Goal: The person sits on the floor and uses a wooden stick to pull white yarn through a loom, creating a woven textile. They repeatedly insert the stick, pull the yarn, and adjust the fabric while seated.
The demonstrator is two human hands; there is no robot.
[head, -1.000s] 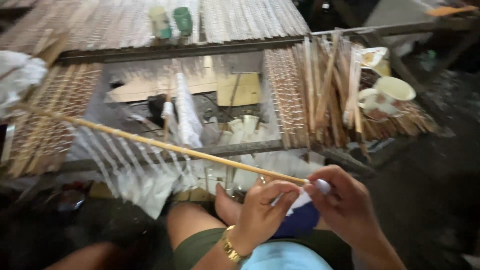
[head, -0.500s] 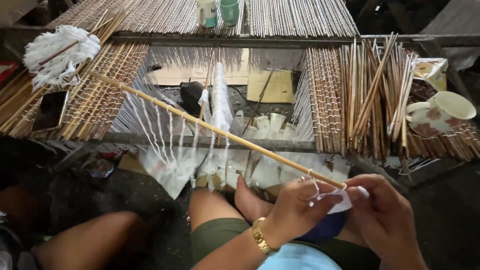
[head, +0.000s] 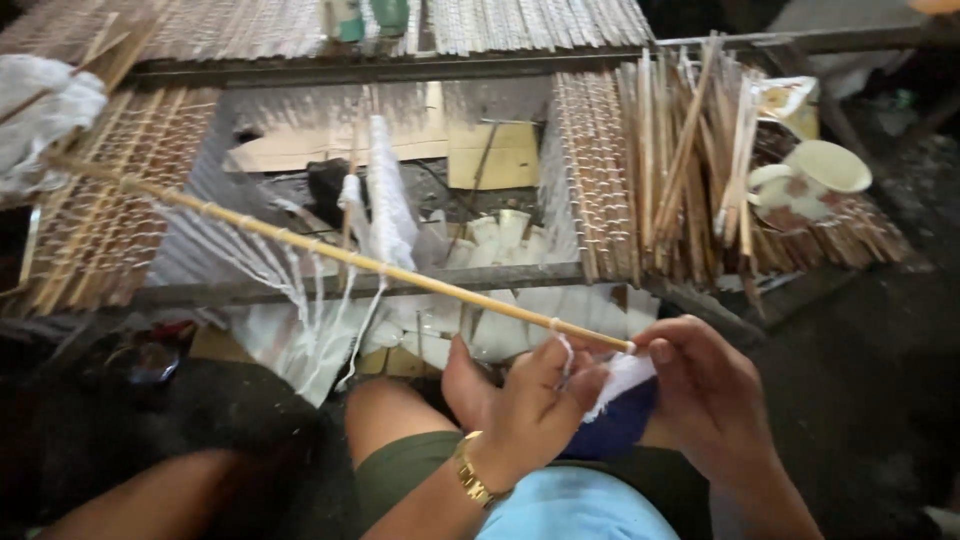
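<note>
— What are the fingers doing?
— The left hand [head: 535,405] pinches the near end of the long bamboo stick [head: 340,255]; the right hand [head: 705,395] closes on white thread [head: 620,378] at that tip.
— And the stick?
— It slants up left, tied strands [head: 300,285] hanging, over a frame [head: 350,285] beside bundled sticks [head: 680,170] and a cup [head: 815,175].

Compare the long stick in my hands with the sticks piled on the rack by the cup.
The held stick is single, slanted, with white threads hanging from it; the piled sticks are many, bare, lying loose on the rack. Both are thin, pale wood.
</note>
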